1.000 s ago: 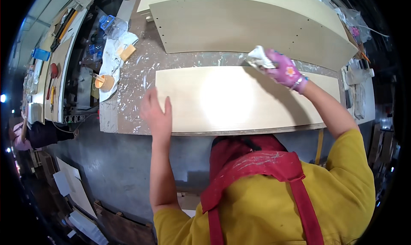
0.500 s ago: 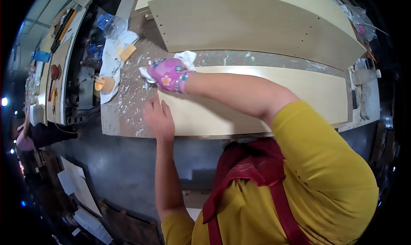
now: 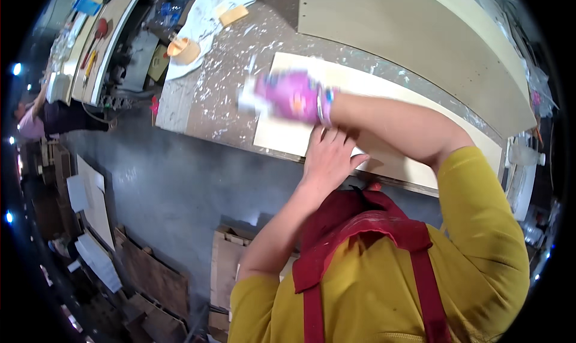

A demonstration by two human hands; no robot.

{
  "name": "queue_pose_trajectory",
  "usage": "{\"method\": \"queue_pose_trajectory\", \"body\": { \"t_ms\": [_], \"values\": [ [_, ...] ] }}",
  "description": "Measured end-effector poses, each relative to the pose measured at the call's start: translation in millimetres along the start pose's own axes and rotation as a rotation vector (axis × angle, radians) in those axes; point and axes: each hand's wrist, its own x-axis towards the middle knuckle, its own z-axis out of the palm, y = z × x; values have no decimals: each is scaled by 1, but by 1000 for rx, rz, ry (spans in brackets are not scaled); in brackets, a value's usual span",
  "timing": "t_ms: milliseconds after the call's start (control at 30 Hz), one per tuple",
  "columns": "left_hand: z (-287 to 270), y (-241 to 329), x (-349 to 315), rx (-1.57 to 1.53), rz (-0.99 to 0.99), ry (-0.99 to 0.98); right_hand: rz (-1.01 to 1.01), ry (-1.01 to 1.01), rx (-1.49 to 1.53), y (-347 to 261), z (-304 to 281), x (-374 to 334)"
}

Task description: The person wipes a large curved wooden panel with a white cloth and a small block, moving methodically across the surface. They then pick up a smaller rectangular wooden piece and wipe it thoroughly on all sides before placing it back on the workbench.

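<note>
A long pale wooden board [image 3: 279, 138] lies flat along the near edge of the workbench. My right hand [image 3: 292, 95], in a pink flowered glove, is over the board's left end, smeared by motion. Its fingers are pressed on a white cloth [image 3: 251, 101], part of which pokes out past the board's left edge. My left hand [image 3: 330, 154] is bare and rests on the board's near edge, fingers stretched out and thumb apart. Its fingertips are just under my right wrist, and nothing shows in it.
A larger pale panel with small drilled holes [image 3: 384, 31] stands behind the board. On the paint-spotted bench [image 3: 210, 112], at the left, are an orange cup [image 3: 183, 51], a yellowish block [image 3: 233, 15] and a white rag [image 3: 201, 20]. Another person [image 3: 51, 118] is at the far left.
The view has turned and shifted. My left hand has moved right along the near edge from the board's left corner. My right hand, with the cloth, remains near the left end.
</note>
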Motion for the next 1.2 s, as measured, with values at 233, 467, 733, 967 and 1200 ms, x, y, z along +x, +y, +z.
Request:
{"method": "queue_pose_trajectory", "body": {
  "t_ms": [233,467,733,967,1200],
  "values": [
    [2,-3,2,-198,-229,-257,-251,-22,-87,-13,12,-8],
    [4,3,0,58,2,173,209,155,76,41,-17,22],
    [0,10,5,78,12,92,330,114,-79,85,-17,27],
    [-26,-40,10,-399,-23,238,404,373,594,92,-80,-164],
    [-34,-117,56,275,-5,381,584,127,-170,71,-84,-503]
  ]
}}
